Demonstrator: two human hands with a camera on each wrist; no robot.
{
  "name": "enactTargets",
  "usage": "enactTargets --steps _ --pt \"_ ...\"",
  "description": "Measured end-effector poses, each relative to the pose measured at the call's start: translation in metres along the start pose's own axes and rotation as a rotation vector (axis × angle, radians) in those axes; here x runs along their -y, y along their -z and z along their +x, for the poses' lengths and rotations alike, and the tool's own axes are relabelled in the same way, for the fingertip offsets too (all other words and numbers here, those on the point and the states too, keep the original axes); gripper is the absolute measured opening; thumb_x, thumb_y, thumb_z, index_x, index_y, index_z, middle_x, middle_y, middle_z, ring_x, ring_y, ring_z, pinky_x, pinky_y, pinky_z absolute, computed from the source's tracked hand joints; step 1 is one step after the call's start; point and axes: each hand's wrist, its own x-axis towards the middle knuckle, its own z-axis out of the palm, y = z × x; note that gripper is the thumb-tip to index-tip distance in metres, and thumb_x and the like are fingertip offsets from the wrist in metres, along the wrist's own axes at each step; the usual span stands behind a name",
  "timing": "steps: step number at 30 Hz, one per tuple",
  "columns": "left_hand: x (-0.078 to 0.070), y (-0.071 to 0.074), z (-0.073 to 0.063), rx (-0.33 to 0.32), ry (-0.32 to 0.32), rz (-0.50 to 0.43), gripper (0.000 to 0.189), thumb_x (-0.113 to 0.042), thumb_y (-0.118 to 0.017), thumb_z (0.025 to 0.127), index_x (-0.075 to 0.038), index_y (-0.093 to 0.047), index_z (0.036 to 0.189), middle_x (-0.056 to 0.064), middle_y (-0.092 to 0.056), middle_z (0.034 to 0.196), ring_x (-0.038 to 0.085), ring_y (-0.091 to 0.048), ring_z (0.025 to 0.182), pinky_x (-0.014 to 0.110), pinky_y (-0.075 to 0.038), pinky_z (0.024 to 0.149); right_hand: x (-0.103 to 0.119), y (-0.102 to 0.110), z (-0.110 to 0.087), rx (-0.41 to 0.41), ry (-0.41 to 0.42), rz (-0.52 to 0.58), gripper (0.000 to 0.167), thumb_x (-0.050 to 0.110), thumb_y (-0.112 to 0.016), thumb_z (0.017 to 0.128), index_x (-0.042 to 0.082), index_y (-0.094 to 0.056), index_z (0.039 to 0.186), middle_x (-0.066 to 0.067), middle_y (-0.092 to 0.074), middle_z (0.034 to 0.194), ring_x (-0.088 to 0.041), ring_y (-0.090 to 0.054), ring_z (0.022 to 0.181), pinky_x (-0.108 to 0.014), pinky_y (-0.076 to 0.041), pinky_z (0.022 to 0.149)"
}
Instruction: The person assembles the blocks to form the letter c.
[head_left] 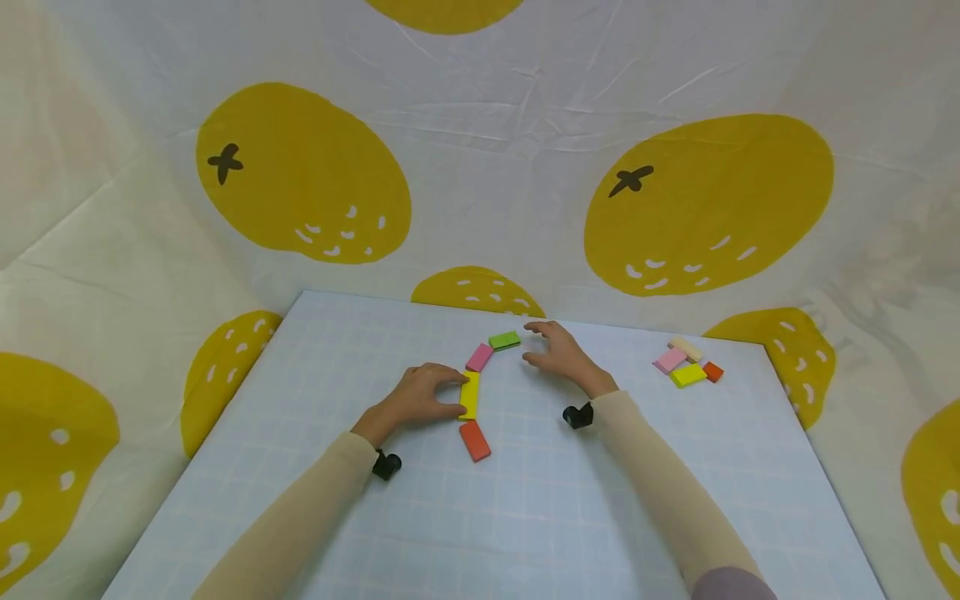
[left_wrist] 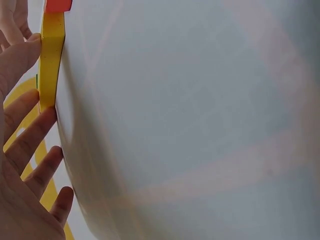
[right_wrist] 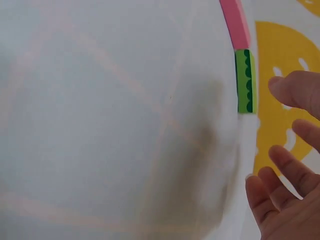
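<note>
On the table, a row of flat blocks curves away from me. It runs from a red block point(head_left: 475, 441) through a yellow block point(head_left: 469, 395) and a pink block point(head_left: 479, 357) to a green block point(head_left: 505, 340) at the far end. My left hand point(head_left: 417, 395) holds the yellow block, thumb near its close end and index finger near its far end. In the left wrist view the other fingers spread below the yellow block point(left_wrist: 51, 60). My right hand point(head_left: 558, 354) hovers just right of the green block, fingers parted and holding nothing.
A loose pile at the table's back right has a pink block point(head_left: 670, 360), a yellow block point(head_left: 688, 376), a cream block point(head_left: 686, 347) and a red block point(head_left: 713, 372). Behind the pale table point(head_left: 450, 533) hangs a fruit-printed cloth point(head_left: 495, 167).
</note>
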Motion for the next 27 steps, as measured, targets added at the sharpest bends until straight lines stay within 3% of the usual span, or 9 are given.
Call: enactTargets --steps 9,27 --pt "0.004 -0.003 0.001 -0.009 -0.012 0.009 0.054 -0.047 -0.08 0.087 -0.025 -0.069 0.135 -0.005 -0.068 0.136 0.021 -0.053 0.135 0.055 -0.035 0.114 -0.029 0.018 -0.031 -0.05 -0.053 0.026 0.061 0.025 -0.073 0.094 0.003 -0.053 0.147 -0.022 -0.052 0.148 -0.041 -0.049 0.135 -0.059 -0.041 0.114" --pt "0.009 -0.006 0.003 -0.011 -0.028 0.012 0.057 -0.05 -0.08 0.086 -0.025 -0.068 0.136 -0.006 -0.067 0.137 0.021 -0.053 0.136 0.056 -0.035 0.115 -0.089 0.08 -0.093 -0.095 -0.214 -0.073 0.064 0.026 -0.069 0.097 0.002 -0.045 0.151 -0.028 -0.045 0.151 -0.046 -0.042 0.138 -0.066 -0.035 0.115"
